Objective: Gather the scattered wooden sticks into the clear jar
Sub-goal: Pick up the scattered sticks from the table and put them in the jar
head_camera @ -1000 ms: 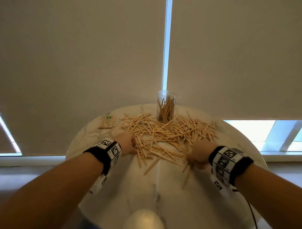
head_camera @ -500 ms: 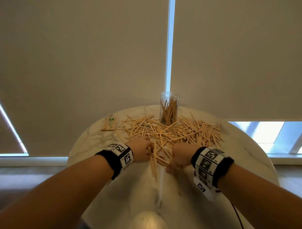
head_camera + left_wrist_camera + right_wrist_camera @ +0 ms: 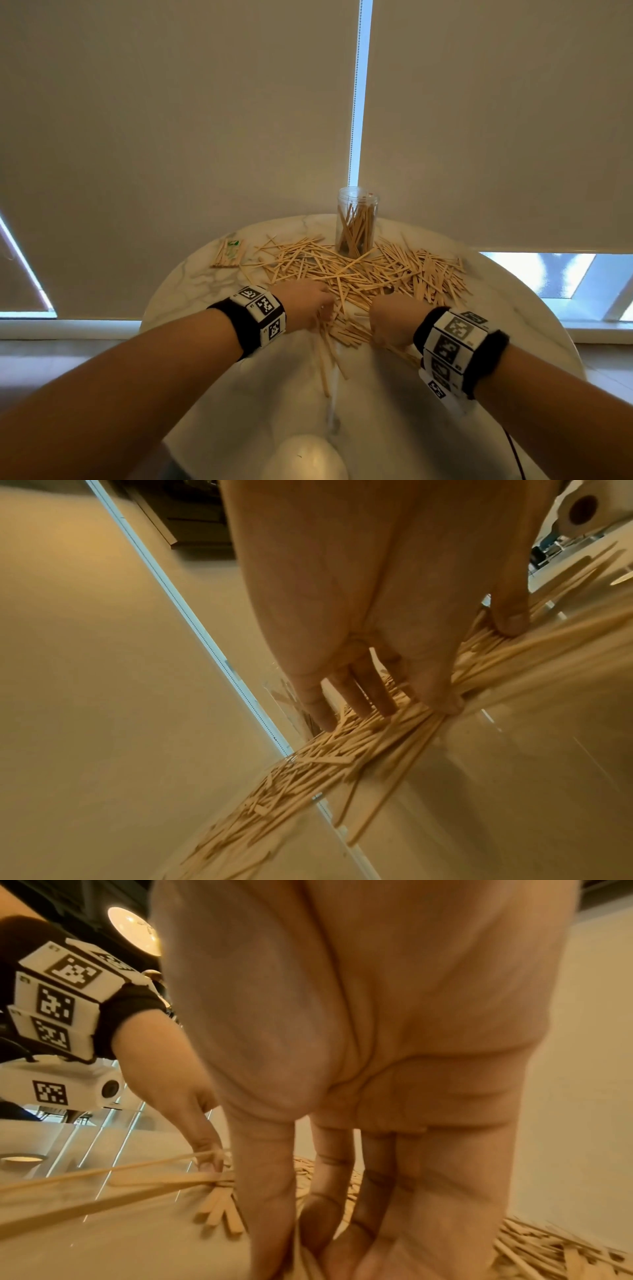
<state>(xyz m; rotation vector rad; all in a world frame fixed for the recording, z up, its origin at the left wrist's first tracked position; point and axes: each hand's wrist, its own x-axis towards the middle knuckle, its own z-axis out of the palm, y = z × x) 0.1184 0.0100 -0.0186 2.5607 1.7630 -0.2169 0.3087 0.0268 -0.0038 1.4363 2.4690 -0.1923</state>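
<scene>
- Here, a wide heap of wooden sticks (image 3: 363,274) lies scattered across the far half of a round marble table (image 3: 513,308), with a few strays reaching toward the near edge.
- The clear jar (image 3: 357,222) stands upright at the back of the table, just behind the heap, open at the top and already holding a bunch of sticks that lean on end inside it.
- The left hand (image 3: 305,305) sits at the near left fringe of the heap, palm down. In the left wrist view its fingers (image 3: 363,693) are stretched out and spread, tips pressing down on the sticks, with the thumb planted on them apart to the side; nothing is gripped.
- The right hand (image 3: 390,322) is at the near edge of the heap, close beside the left one, with a narrow patch of sticks between them. In the right wrist view its fingers (image 3: 445,1191) point down toward the table and curl inward at the tips against the thumb, with sticks bunched under them; whether it truly has hold of any cannot be told.
- A small packet of sticks (image 3: 230,253) with a green mark lies on the table's far left, apart from the heap.
- Both wrists wear black bands carrying white blocks (image 3: 262,308) printed with square black-and-white markers.
- Behind the table hang beige roller blinds (image 3: 171,120), a strip of daylight showing between them.
</scene>
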